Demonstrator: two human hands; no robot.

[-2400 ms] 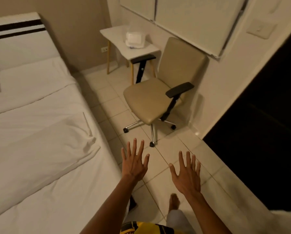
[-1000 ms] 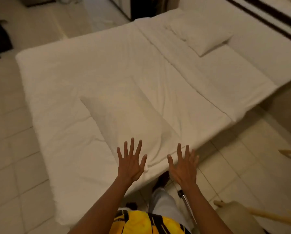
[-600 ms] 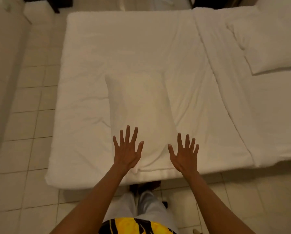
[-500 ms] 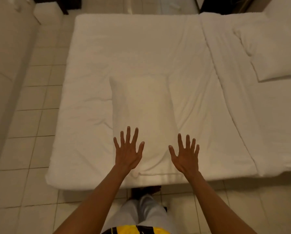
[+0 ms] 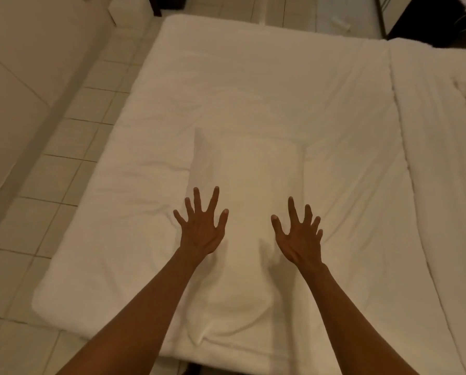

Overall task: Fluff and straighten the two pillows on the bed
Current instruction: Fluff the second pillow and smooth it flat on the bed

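white bed [image 5: 253, 77] | pillow [image 5: 242, 185] | left hand [image 5: 199, 228], right hand [image 5: 298, 236]: fingers splayed, grip empty

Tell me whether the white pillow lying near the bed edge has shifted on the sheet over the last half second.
No. The white pillow keeps its place against the near edge of the bed; only the camera came closer. Both open hands hover above it.

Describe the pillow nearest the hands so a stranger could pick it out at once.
Start at the white bed that fills the middle of the view, beside the tiled floor. The pillow lies lengthwise near the bed's closest edge, between the spread left hand and right hand. It is the raised white rectangle with a shadowed left side, unlike the flat, wrinkled sheet around it.
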